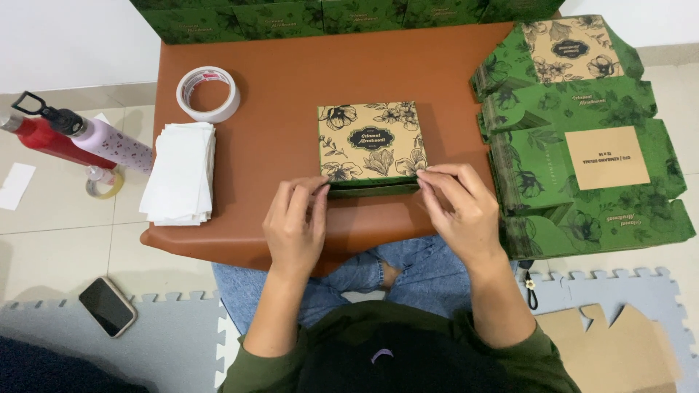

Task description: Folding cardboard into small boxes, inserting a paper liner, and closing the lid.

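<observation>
A small folded cardboard box (372, 140) with a tan floral lid and green sides sits near the middle of the brown low table (291, 80). My left hand (296, 225) pinches its near left corner, fingertips on the front edge. At the near right corner my right hand (460, 207) presses the same front edge with thumb and fingers. Both hands rest on the tabletop just in front of the box.
A stack of flat green floral box blanks (582, 138) lies at the right. Finished green boxes (328, 16) line the far edge. A tape roll (208, 93) and a pile of white paper sheets (180, 173) lie at left. Two bottles (80, 138) and a phone (107, 306) are on the floor.
</observation>
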